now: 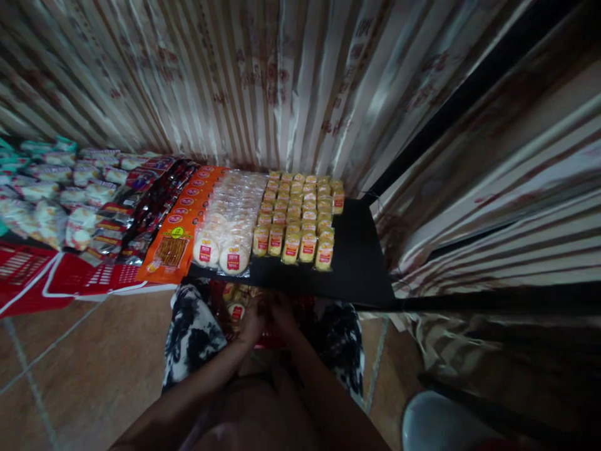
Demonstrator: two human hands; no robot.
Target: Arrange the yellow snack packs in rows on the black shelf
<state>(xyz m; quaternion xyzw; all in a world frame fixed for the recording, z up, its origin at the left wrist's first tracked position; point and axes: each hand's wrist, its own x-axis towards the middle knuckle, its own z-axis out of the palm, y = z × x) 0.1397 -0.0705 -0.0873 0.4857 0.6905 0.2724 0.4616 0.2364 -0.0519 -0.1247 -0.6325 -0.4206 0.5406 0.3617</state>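
My left hand (253,318) and my right hand (282,313) reach down close together into a red basket (272,340) between my knees, below the shelf's front edge. Dark shadow covers the fingers of both, so whether they grip anything is unclear. Beside my left hand in the basket lie small wrapped snack packs (236,311) with red labels. Above the hands, rows of yellow wrapped snack packs (292,245) stand on a black shelf (359,250). Just left of them are rows of clear-wrapped round white crackers (234,258).
Orange snack bags (173,244), dark shiny packets (134,241) and white-wrapped packets (84,222) extend leftward. Red baskets (28,275) sit at the left. A striped curtain (263,81) hangs behind, a dark post (422,131) rises at right, and a pale rounded object (436,419) is at lower right.
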